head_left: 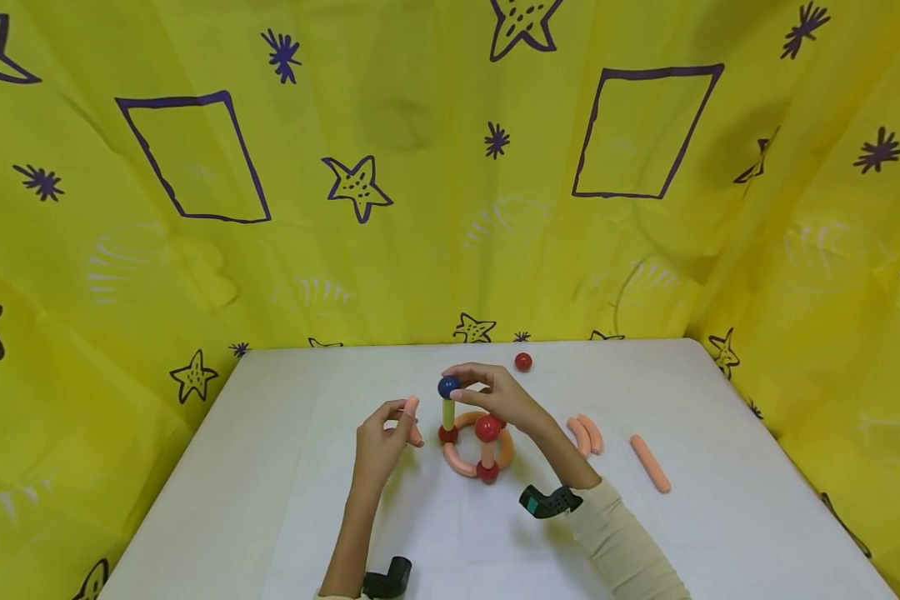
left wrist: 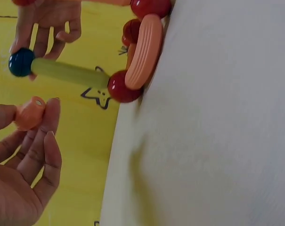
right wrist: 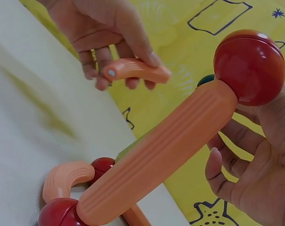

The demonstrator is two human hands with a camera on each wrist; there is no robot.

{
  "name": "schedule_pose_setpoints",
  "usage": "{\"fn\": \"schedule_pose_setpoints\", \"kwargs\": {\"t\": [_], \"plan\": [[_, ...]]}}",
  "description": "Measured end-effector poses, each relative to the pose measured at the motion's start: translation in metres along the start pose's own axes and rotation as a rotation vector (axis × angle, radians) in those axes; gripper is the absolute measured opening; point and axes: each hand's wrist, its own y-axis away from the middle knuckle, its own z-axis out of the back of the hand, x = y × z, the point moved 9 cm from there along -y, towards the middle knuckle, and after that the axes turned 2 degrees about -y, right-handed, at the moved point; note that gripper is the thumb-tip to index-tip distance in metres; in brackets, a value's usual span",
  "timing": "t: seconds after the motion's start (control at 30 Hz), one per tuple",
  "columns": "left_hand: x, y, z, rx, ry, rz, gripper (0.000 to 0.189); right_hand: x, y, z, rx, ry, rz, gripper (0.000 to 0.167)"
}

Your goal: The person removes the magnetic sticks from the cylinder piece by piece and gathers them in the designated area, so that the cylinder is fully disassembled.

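Our left hand (head_left: 378, 439) pinches a curved salmon rod (right wrist: 138, 69). With our right hand (head_left: 504, 398) we grip the blue ball (head_left: 447, 387) atop an upright yellow-green rod (head_left: 448, 414).

Near the right hand (right wrist: 264, 172), a salmon rod (right wrist: 156, 153) mostly hides the blue ball (right wrist: 206, 80) in the right wrist view. The left wrist view's edges cut off the left hand (left wrist: 20, 179) and a red ball (left wrist: 23, 2) above it.

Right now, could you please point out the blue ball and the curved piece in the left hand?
Blue ball (head_left: 447, 387): head view, front of its surface.
Curved piece (right wrist: 136, 70): right wrist view, middle of its side.
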Motion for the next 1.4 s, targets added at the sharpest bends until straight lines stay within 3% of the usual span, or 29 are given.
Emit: {"fn": "schedule_pose_setpoints", "kwargs": {"t": [0.13,0.33,0.47,0.77,1.0,1.17,1.4], "plan": [[0.014,0.000,0.015,-0.015,-0.034,0.086,0.038,0.016,0.008,-0.001,0.006,-0.009,0.006,0.033],[0.034,-0.002,0.042,-0.018,-0.170,0.191,0.051,0.019,0.010,0.000,0.003,-0.017,0.003,0.033],[0.046,0.000,0.060,-0.011,-0.277,0.256,0.046,0.017,0.009,0.000,0.003,-0.020,-0.004,0.032],[0.060,0.009,0.101,-0.098,-0.453,0.319,0.037,0.015,0.008,-0.001,0.001,-0.024,-0.005,0.032],[0.067,0.009,0.113,-0.111,-0.470,0.366,0.034,0.009,0.004,0.001,-0.003,-0.023,0.012,0.033],[0.066,0.011,0.116,-0.135,-0.491,0.366,0.035,-0.010,-0.004,0.002,-0.004,-0.009,0.040,0.033],[0.064,0.013,0.119,-0.164,-0.524,0.359,0.037,-0.012,-0.004,0.002,-0.001,-0.015,0.035,0.032]]}}
